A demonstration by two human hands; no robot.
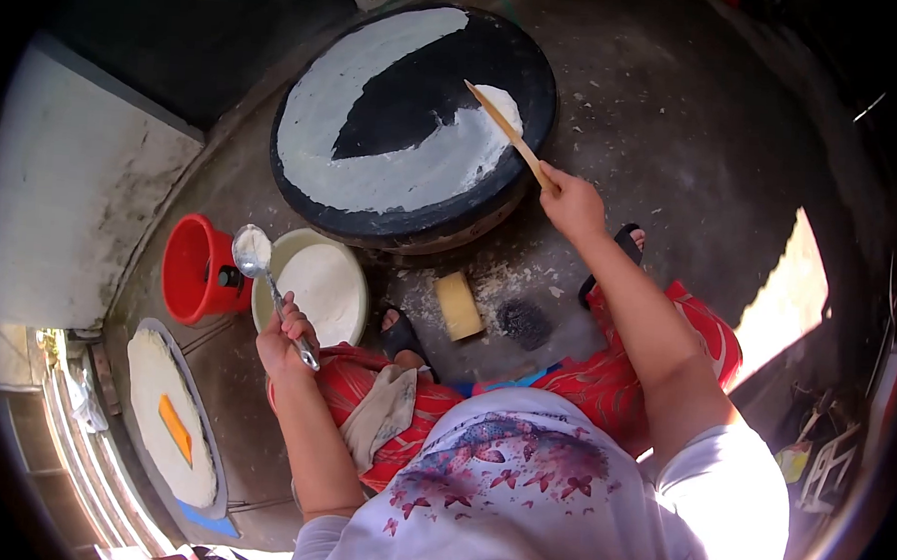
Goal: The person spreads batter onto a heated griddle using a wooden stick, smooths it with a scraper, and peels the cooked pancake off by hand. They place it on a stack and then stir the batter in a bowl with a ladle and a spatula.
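Note:
My right hand (574,203) grips the near end of a flat wooden spreader (520,143), whose far part lies over the round black griddle (542,84). White batter (318,164) coats the griddle in a wide curved band, with a dark bare area inside it. A thicker lump of batter (501,102) sits beside the spreader. My left hand (288,341) is closed round the handle of a metal ladle (253,251), which has white batter in its bowl. The ladle is held above the edge of a pale tub (318,284) holding white batter.
A red bucket (194,269) stands left of the tub. Further left, a pale flat stack (168,408) carries an orange piece (176,430). A yellow sponge-like block (458,305) and a dark scouring pad (524,323) lie on the floor near my feet. A cloth (381,412) rests on my leg.

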